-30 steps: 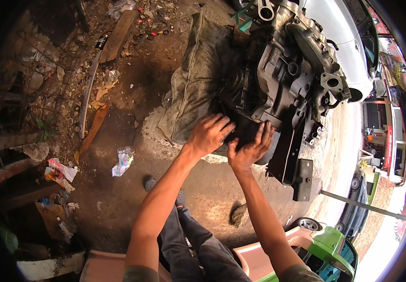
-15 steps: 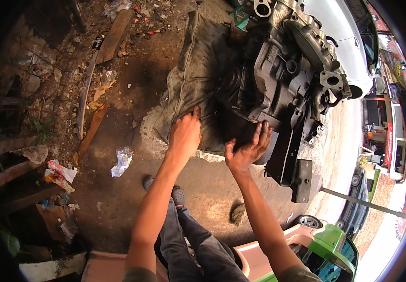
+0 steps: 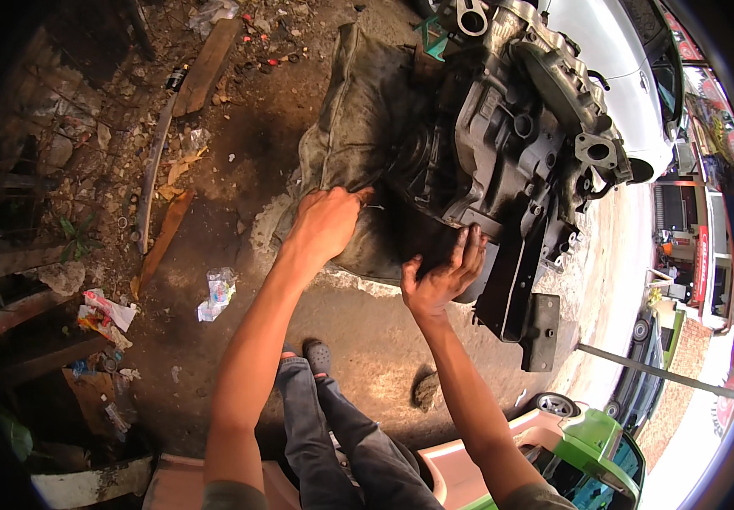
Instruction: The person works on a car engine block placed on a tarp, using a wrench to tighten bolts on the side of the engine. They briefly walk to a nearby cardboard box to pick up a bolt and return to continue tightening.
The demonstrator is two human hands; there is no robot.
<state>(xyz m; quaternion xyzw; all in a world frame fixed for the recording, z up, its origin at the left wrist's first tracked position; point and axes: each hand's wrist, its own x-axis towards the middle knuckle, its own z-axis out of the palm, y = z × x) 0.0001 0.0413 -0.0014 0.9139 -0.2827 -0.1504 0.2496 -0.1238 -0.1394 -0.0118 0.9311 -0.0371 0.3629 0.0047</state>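
Note:
A greasy metal engine (image 3: 494,144) lies partly on a dirty padded cloth (image 3: 341,136) ahead of me. My right hand (image 3: 443,280) rests on the engine's dark near end. Its fingers are stretched over the edge and its thumb is apart on the curved side. Over the cloth, left of the engine, is my left hand (image 3: 329,223), its fingers curled and its index finger reaching right. A thin bright sliver (image 3: 373,206) shows beside that fingertip; whether the hand holds it is unclear. A flat metal bracket (image 3: 541,331) sticks out from the engine toward me.
Wooden planks (image 3: 206,68) and rubble lie on the ground at left, with a crumpled plastic wrapper (image 3: 217,293) closer in. My legs (image 3: 324,425) are below. A silver car (image 3: 605,59) stands beyond the engine; a green and pink vehicle body (image 3: 588,442) is at lower right.
My left hand has shifted slightly left, its index finger now pointing more to the right. The bright sliver has come into view. My right hand stays on the engine. My feet have moved.

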